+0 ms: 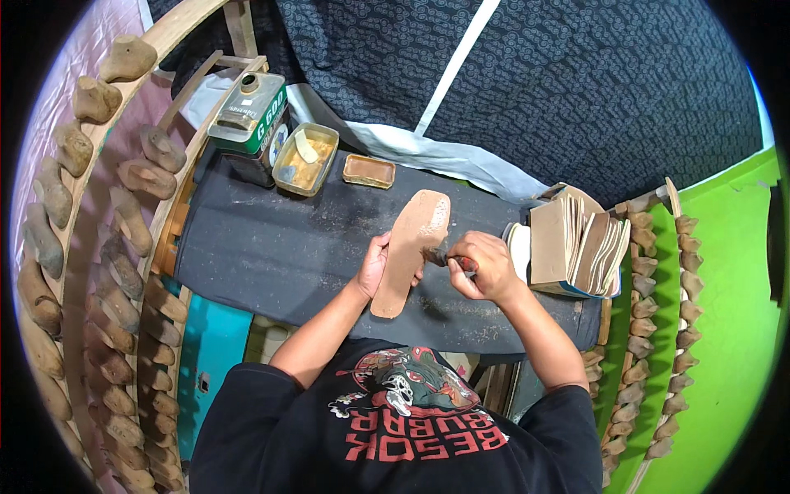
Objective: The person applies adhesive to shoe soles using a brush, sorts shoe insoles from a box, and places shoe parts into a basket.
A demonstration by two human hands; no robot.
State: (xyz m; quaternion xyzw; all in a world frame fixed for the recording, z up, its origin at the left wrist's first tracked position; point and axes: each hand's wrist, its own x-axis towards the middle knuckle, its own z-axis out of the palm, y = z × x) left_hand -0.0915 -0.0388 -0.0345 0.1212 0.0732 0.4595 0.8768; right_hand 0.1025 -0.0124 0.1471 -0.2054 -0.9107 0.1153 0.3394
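Observation:
My left hand [374,265] is wrapped round the edges of a flat brown shoe sole [405,247], with fingertips showing at its right edge. The sole is tilted lengthwise above the table, its wider end away from me. A wet, glossy patch lies on its far right part. In my right hand [494,267] is a brush [436,257] with a reddish handle, closed in the fingers. Its dark tip is at the sole's right edge, near the middle; whether it touches is hard to tell.
A dark cloth covers the table [247,255]. At the back left stand a metal can [251,111], a yellowish tub [284,179] and a small brown dish [369,171]. On the right, a box [550,247] holds several sole pieces. Racks of wooden shoe lasts [123,216] flank both sides.

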